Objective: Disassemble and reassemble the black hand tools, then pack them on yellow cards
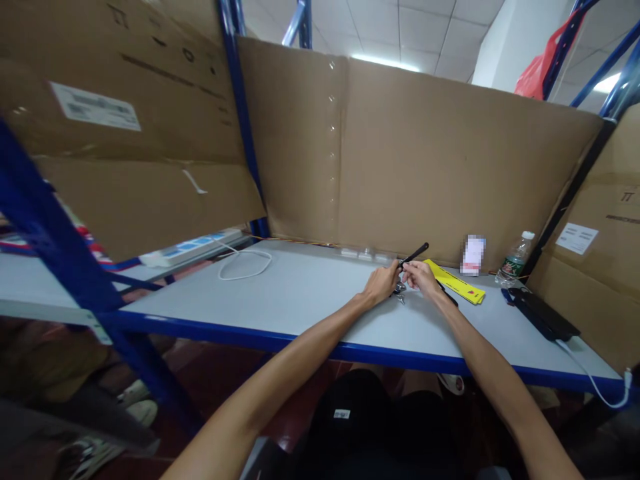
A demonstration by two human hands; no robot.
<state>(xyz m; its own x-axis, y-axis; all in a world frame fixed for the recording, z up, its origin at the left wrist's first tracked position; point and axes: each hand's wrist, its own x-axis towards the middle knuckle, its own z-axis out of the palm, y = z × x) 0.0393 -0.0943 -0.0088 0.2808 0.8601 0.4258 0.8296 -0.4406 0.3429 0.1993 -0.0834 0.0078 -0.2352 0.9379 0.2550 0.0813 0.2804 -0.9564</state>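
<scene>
My left hand (383,283) is closed around the lower end of a thin, black stick-like thing (416,253), which slants up to the right. Close beside it, my right hand (420,276) has its fingers pinched together near that same end; what lies between them is too small to make out. Below the two hands, small shiny metal pieces (401,297) rest on the grey tabletop (300,287). Another slim black piece (447,293) shows partly from under my right wrist. Just to the right lies a yellow printed strip (456,283).
Cardboard (425,160) walls in the table's back. To the right stand a plastic bottle (515,260), a blurred-out upright item (473,256) and a black device (545,315) with a white cable. A white cable loop (245,265) and power strip (200,247) are leftward.
</scene>
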